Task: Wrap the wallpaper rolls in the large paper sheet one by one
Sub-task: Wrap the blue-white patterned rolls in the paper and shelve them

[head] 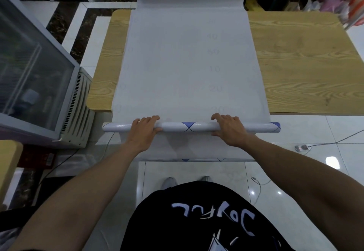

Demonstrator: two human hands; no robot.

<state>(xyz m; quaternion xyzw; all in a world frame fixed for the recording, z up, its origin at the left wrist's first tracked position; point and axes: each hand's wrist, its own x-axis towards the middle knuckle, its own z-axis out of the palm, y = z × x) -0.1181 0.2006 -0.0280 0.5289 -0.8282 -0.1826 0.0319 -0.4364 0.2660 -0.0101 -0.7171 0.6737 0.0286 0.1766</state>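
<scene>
Wallpaper roll [189,127], crosswise on large paper sheet [189,63] at near edge of counter [305,63]; left hand [144,130] and right hand [228,130], each grip curled round it; advise rolling toward far side evenly, sheet taut.

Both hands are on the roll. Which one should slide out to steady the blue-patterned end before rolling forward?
Right. The right hand grips the wallpaper roll nearer its blue-patterned end; the left hand grips past the roll's middle, so it would probably have to cross over.
</scene>
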